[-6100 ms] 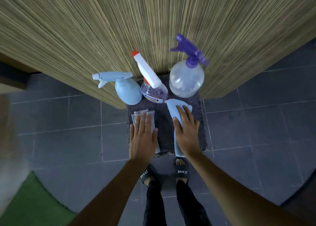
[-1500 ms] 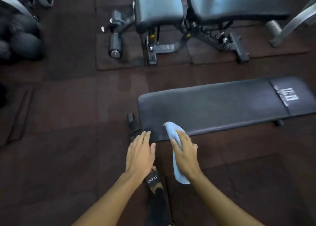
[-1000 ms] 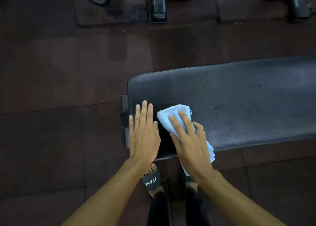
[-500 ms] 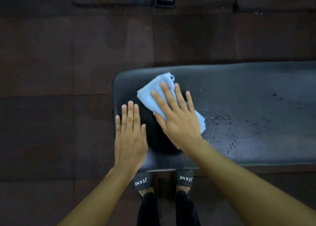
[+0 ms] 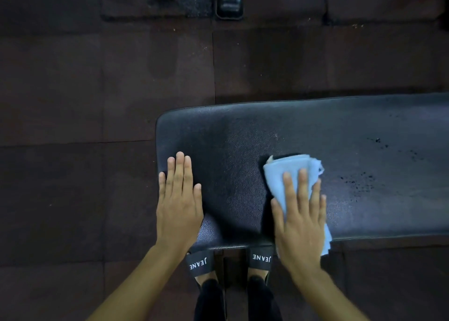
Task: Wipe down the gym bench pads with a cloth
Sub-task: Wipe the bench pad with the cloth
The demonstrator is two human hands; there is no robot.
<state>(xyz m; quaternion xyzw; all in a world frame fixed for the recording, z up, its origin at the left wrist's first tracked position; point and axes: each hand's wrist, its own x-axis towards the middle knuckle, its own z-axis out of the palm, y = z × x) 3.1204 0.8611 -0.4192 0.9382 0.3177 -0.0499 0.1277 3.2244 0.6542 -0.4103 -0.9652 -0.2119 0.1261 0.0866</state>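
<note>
A black padded gym bench pad (image 5: 291, 138) runs from the centre to the right edge of the head view. My right hand (image 5: 300, 214) lies flat on a folded light blue cloth (image 5: 279, 172), pressing it onto the pad near the front edge. The cloth sticks out past my fingertips and over the pad's near edge. My left hand (image 5: 179, 199) rests flat, fingers together, on the pad's left end with nothing in it. Dark wet speckles (image 5: 357, 182) dot the pad to the right of the cloth.
Dark rubber floor tiles (image 5: 97, 102) surround the bench. The foot of another machine (image 5: 228, 2) stands at the top centre. My feet in black slides (image 5: 200, 262) are under the bench's near edge.
My right hand slid the cloth from the pad's far left part toward the right and the near edge. My left hand stayed flat at the left end.
</note>
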